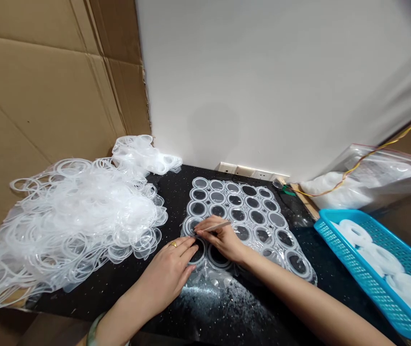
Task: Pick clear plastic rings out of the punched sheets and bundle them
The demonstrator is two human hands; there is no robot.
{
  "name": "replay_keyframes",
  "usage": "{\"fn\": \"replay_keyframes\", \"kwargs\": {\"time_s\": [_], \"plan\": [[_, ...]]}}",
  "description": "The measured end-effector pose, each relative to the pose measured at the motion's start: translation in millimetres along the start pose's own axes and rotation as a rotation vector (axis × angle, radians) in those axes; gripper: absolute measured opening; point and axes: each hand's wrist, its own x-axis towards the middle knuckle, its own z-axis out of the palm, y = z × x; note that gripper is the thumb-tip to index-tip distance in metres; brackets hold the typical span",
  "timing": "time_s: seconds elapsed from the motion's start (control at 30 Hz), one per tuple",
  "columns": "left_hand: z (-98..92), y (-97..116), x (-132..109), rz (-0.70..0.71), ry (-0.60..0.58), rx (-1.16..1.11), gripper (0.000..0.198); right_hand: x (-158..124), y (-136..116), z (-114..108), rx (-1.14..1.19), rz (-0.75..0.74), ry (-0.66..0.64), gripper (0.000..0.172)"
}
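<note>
On the black tabletop lies a translucent plastic sheet (239, 216) moulded with rows of round rings. My right hand (219, 235) pinches a thin, pale, pen-like tool (214, 226), its tip down at a ring near the sheet's left edge. What the tip is like cannot be made out under the fingers. Beside it, my left hand (171, 264) rests flat with fingers stretched out, the fingertips on the sheet's left edge close to the right hand's fingertips. A ring is on one left finger.
A big heap of translucent ring-patterned plastic (93, 211) spreads on the left by cardboard (39, 86). At right stands a blue basket (371, 288) holding white rings (381, 257). Behind are a plastic bag (364, 178), yellow wires (356, 166) and wall sockets (244, 171). White crumbs speckle the tabletop (223, 307).
</note>
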Motion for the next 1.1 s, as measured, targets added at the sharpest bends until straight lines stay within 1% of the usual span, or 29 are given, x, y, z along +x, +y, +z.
{"fn": "replay_keyframes", "kwargs": {"time_s": [0.07, 0.13, 0.2, 0.27, 0.33, 0.37, 0.47, 0.5, 0.53, 0.57, 0.63, 0.7, 0.77, 0.83, 0.93, 1.0, 1.1], "plan": [[0.1, 0, 0, -0.005, -0.012, -0.004, 0.037, -1, -1, 0, -0.166, -0.122, -0.049, 0.021], [-0.3, 1, 1, -0.013, -0.03, -0.007, 0.038, -2, -2, 0, -0.346, -0.244, -0.126, 0.02], [-1.1, 1, 2, -0.02, -0.047, -0.011, 0.039, 1, 1, -2, -0.507, -0.33, -0.194, 0.021], [-2.4, 1, 3, -0.022, -0.055, -0.02, 0.038, 11, 9, -6, -0.61, -0.352, -0.217, 0.021], [-4.0, 1, 3, -0.023, -0.053, -0.036, 0.037, 28, 21, -16, -0.626, -0.302, -0.135, 0.02], [-4.8, 1, 2, -0.025, -0.051, -0.047, 0.037, 39, 28, -22, -0.604, -0.256, -0.052, 0.02], [-8.0, 2, 0, -0.032, -0.044, -0.069, 0.037, 67, 44, -42, -0.487, -0.099, 0.257, 0.021], [-9.4, 3, 0, -0.033, -0.043, -0.071, 0.036, 73, 47, -47, -0.443, -0.065, 0.336, 0.022], [-11.0, 3, 1, -0.032, -0.041, -0.071, 0.035, 77, 49, -50, -0.397, -0.047, 0.384, 0.022], [-12.8, 3, 3, -0.03, -0.04, -0.072, 0.033, 77, 49, -50, -0.349, -0.039, 0.392, 0.023], [-16.6, 0, 10, -0.019, -0.041, -0.072, 0.029, 70, 47, -43, -0.248, -0.024, 0.319, 0.022], [-19.1, -6, 20, 0.008, -0.028, -0.066, 0.024, 58, 44, -31, -0.136, 0.021, 0.208, 0.021], [-18.6, -15, 31, 0.041, 0.004, -0.044, 0.024, 45, 43, -17, -0.002, 0.093, 0.163, 0.024], [-14.8, -25, 40, 0.063, 0.023, -0.015, 0.029, 37, 44, -6, 0.141, 0.161, 0.171, 0.027], [-5.7, -37, 46, 0.058, 0.004, 0.015, 0.034, 34, 46, 0, 0.307, 0.227, 0.2, 0.03], [-0.7, -41, 45, 0.05, -0.002, 0.02, 0.035, 34, 48, 0, 0.367, 0.24, 0.204, 0.03], [2.2, -42, 44, 0.046, 0.005, 0.011, 0.036, 35, 48, 0, 0.387, 0.234, 0.19, 0.03]]}}
